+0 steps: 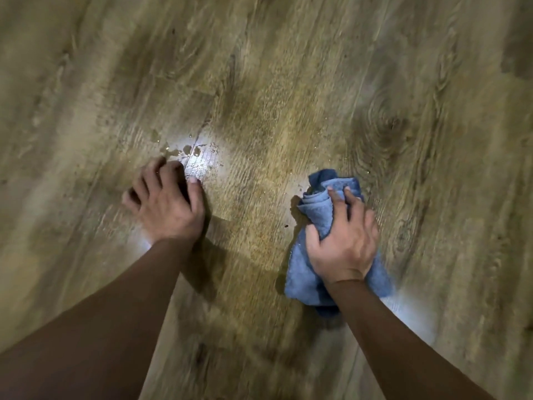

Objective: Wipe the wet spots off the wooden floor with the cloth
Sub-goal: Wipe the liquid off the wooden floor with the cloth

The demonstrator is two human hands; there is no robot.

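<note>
Cloth (320,217) blue terry, bunched | right hand (343,243) grips | floor (288,82) woodgrain

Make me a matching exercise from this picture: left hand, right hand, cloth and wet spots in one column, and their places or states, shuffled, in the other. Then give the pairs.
1. left hand
2. right hand
3. cloth
4. wet spots

A. blue and bunched up
B. glinting just beyond the bare hand's fingertips
C. grips the cloth
D. rests on the bare floor, holding nothing

Pairs: 1-D, 2-C, 3-A, 4-B
</note>
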